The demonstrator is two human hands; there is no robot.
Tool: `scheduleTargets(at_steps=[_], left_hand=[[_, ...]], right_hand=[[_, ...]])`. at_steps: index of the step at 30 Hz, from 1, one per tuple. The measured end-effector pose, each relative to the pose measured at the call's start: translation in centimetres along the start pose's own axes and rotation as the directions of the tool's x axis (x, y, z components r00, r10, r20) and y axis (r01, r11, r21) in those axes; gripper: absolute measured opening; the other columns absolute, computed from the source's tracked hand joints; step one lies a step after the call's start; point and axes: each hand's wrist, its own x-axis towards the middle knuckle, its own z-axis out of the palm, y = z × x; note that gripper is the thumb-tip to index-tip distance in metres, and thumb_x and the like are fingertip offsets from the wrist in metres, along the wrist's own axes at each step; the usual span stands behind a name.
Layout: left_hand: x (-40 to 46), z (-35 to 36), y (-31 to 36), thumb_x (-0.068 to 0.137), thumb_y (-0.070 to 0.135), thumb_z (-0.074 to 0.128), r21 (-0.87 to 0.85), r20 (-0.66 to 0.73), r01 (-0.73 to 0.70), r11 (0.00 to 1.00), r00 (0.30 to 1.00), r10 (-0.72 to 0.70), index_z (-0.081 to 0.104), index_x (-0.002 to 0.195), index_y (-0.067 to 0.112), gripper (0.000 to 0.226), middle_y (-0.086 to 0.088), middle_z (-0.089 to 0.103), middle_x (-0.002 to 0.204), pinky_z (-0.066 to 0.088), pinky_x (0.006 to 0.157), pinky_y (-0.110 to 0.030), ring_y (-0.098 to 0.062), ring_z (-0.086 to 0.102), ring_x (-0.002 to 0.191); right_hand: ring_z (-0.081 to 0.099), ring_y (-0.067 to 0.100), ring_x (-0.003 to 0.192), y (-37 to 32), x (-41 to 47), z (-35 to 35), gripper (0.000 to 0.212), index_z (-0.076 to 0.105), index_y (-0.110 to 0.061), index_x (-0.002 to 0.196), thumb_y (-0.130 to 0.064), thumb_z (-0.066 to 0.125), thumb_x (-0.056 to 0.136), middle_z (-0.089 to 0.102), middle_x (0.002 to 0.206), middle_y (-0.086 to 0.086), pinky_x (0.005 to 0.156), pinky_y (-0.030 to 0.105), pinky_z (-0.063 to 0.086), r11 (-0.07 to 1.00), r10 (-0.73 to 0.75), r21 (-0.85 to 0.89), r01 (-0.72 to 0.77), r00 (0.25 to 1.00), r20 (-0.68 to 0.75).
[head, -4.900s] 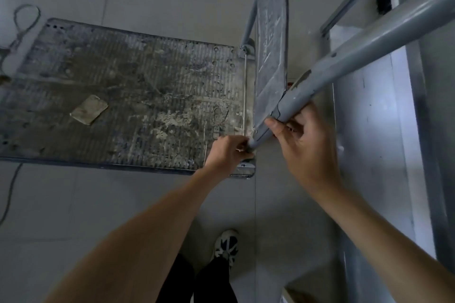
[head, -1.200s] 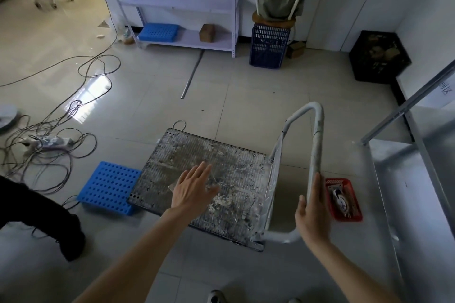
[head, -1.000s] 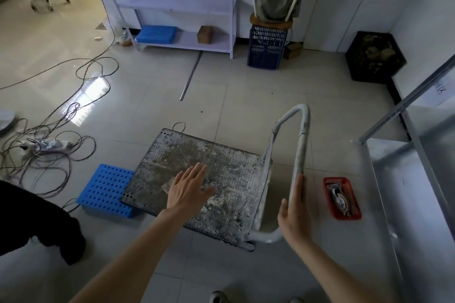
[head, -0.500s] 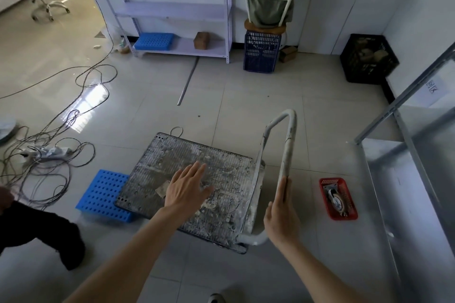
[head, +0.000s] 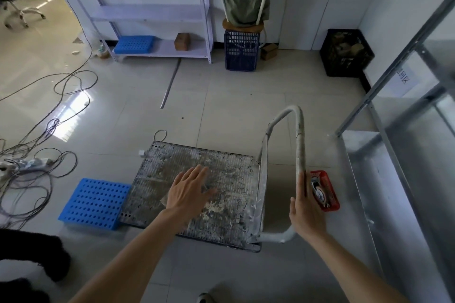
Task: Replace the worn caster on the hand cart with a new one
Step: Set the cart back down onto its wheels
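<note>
The hand cart (head: 221, 170) stands on the tiled floor, its dirty grey deck facing up and its pale tubular handle (head: 299, 140) raised at the right end. My left hand (head: 188, 193) hovers flat over the deck with fingers spread, holding nothing. My right hand (head: 304, 206) lies with straight fingers against the handle's near upright. A red tray (head: 331, 194) on the floor just right of the handle holds a caster (head: 318, 193). The cart's own casters are hidden under the deck.
A blue perforated tray (head: 94, 200) lies left of the cart. Cables and a power strip (head: 32, 162) sprawl at far left. A metal shelf frame (head: 394, 179) stands at right. Shelving, a blue crate (head: 241, 50) and a black crate (head: 346, 53) line the back wall. A person's dark-clothed legs (head: 29, 265) are at lower left.
The cart's handle has swung up from lying low to upright since the oldest frame. Over the last second my right hand slid on the handle with straight fingers; my left hand stays hovering over the deck.
</note>
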Motion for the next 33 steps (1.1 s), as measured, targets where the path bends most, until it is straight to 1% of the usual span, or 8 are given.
scheduleTargets(at_steps=[5, 10, 16, 19, 21, 24, 29, 33], left_hand=[[0.9, 0.7, 2.5, 0.101, 0.059, 0.043, 0.022, 0.006, -0.029, 0.999, 1.000, 0.029, 0.021, 0.160, 0.026, 0.071, 0.006, 0.019, 0.168, 0.014, 0.125, -0.034, -0.013, 0.017, 0.153], [2.0, 0.5, 5.4, 0.101, 0.057, 0.044, 0.015, -0.008, -0.044, 0.999, 0.999, 0.045, 0.021, 0.160, 0.026, 0.071, 0.006, 0.019, 0.168, 0.014, 0.124, -0.034, -0.014, 0.018, 0.153], [3.1, 0.7, 8.9, 0.102, 0.056, 0.043, 0.003, -0.011, -0.081, 0.997, 0.997, 0.081, 0.023, 0.160, 0.027, 0.068, 0.005, 0.020, 0.167, 0.014, 0.124, -0.033, -0.015, 0.019, 0.153], [3.5, 1.0, 10.3, 0.101, 0.056, 0.045, -0.005, -0.006, -0.084, 0.996, 0.996, 0.084, 0.024, 0.160, 0.027, 0.069, 0.005, 0.022, 0.167, 0.015, 0.123, -0.033, -0.015, 0.021, 0.153], [3.7, 1.1, 11.1, 0.101, 0.056, 0.045, 0.001, -0.001, -0.089, 0.996, 0.996, 0.089, 0.024, 0.160, 0.026, 0.070, 0.006, 0.021, 0.167, 0.014, 0.122, -0.032, -0.016, 0.021, 0.152], [4.5, 1.3, 12.0, 0.101, 0.059, 0.043, 0.039, 0.018, -0.096, 0.995, 0.995, 0.095, 0.021, 0.161, 0.026, 0.072, 0.007, 0.018, 0.167, 0.013, 0.122, -0.031, -0.014, 0.018, 0.153], [5.8, 1.9, 13.0, 0.099, 0.063, 0.043, 0.056, 0.047, -0.095, 0.994, 0.995, 0.093, 0.019, 0.161, 0.027, 0.076, 0.006, 0.017, 0.168, 0.012, 0.123, -0.032, -0.015, 0.016, 0.154], [6.0, 1.8, 14.2, 0.098, 0.064, 0.045, 0.061, 0.022, -0.109, 0.992, 0.994, 0.108, 0.022, 0.160, 0.027, 0.076, 0.005, 0.021, 0.167, 0.015, 0.122, -0.031, -0.016, 0.021, 0.153]], right_hand=[[0.039, 0.036, 0.145, 5.0, 0.0, -2.4, 0.091, -0.014, -0.016, 0.161, -0.018, 0.054, 0.101, -0.001, 0.169, 0.013, 0.087, 0.040, 0.061, 0.998, -0.018, -0.064, 0.018, 1.000, -0.005], [0.069, 0.043, 0.102, 10.1, 0.2, -5.0, 0.095, -0.013, -0.018, 0.161, -0.020, 0.058, 0.098, 0.006, 0.168, 0.016, 0.070, 0.045, 0.064, 0.996, 0.014, -0.088, -0.011, 0.999, 0.030], [0.061, 0.009, 0.071, 15.0, 0.2, -8.3, 0.097, -0.029, -0.020, 0.156, -0.030, 0.052, 0.102, 0.005, 0.170, 0.013, 0.045, 0.012, 0.041, 0.974, 0.081, -0.218, -0.063, 0.994, 0.074], [0.070, 0.025, 0.099, 17.2, 0.1, -9.9, 0.098, -0.028, -0.018, 0.156, -0.029, 0.053, 0.101, -0.001, 0.169, 0.012, 0.064, 0.019, 0.053, 0.968, 0.107, -0.240, -0.079, 0.988, 0.107], [0.070, 0.023, 0.102, 18.6, 0.0, -10.8, 0.098, -0.028, -0.016, 0.155, -0.031, 0.053, 0.101, -0.003, 0.169, 0.012, 0.064, 0.016, 0.047, 0.962, 0.117, -0.258, -0.086, 0.987, 0.107], [0.066, 0.021, 0.113, 20.7, 0.0, -12.0, 0.100, -0.018, -0.010, 0.158, -0.029, 0.060, 0.098, -0.002, 0.168, 0.014, 0.075, 0.021, 0.057, 0.962, 0.126, -0.256, -0.094, 0.986, 0.109], [0.070, 0.024, 0.098, 24.4, -0.2, -13.4, 0.114, -0.022, -0.016, 0.158, -0.029, 0.070, 0.091, 0.001, 0.166, 0.012, 0.074, 0.033, 0.062, 0.945, 0.137, -0.311, -0.099, 0.985, 0.104], [0.065, 0.024, 0.118, 26.6, -0.3, -14.6, 0.106, -0.016, -0.011, 0.159, -0.035, 0.065, 0.094, 0.004, 0.168, 0.014, 0.090, 0.032, 0.058, 0.930, 0.144, -0.353, -0.101, 0.985, 0.096]])
